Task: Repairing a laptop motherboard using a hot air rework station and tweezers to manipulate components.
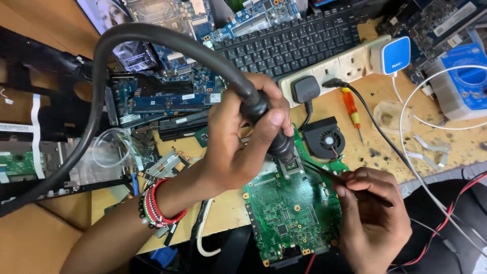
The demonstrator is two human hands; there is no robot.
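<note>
My left hand grips a black hot-air wand on a thick black hose, its nozzle pointing down at a square chip near the top of a green circuit board. Red and dark bead bracelets sit on that wrist. My right hand holds black tweezers like a pen, the tips reaching left to the chip's edge, right beside the nozzle. The board lies flat on the wooden bench in front of me.
A black keyboard and blue circuit boards lie behind. A white power strip holds a black plug and a blue charger. Nearby are a small black fan, an orange screwdriver, a blue multimeter, and loose white and red wires.
</note>
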